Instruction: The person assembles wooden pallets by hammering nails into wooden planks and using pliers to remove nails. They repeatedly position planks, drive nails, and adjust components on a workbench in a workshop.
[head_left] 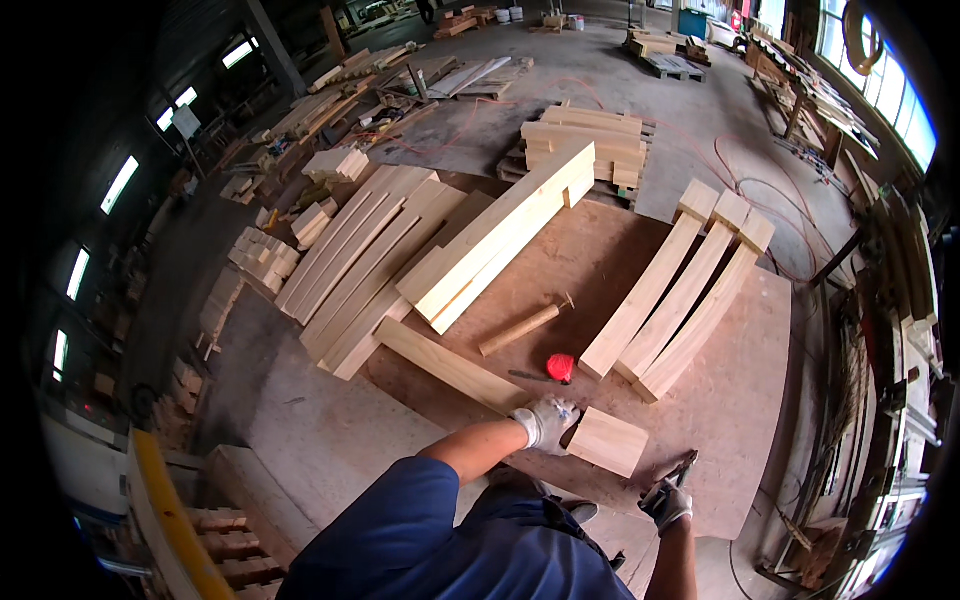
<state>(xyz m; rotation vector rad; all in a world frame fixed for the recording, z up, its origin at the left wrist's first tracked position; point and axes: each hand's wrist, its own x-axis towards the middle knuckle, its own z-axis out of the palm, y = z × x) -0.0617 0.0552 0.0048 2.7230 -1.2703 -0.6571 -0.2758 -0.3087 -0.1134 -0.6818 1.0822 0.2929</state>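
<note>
Navy shirt cloth [400, 530] sits nearest, below the red tape measure [560, 368]. Also below it, the gloved left hand [547, 424] lies on pale timber [608, 443], grip unclear; the gloved right hand [665, 502] clasps a dark tool [682, 469]. Curved beams [672, 295] rest right of the tape on the brown surface [740, 400]; concrete floor [690, 120] spreads far beyond it.

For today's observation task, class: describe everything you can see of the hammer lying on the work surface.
The hammer has a plain, straight, light-brown handle that looks wooden and a slim, dark head, apparently metal, too small to make out its exact shape. It lies slantwise on the brown work surface, handle end nearer the person, head pointing away and rightward. It sits beyond the red object, apart from it. Neither of the hands touches it.
</note>
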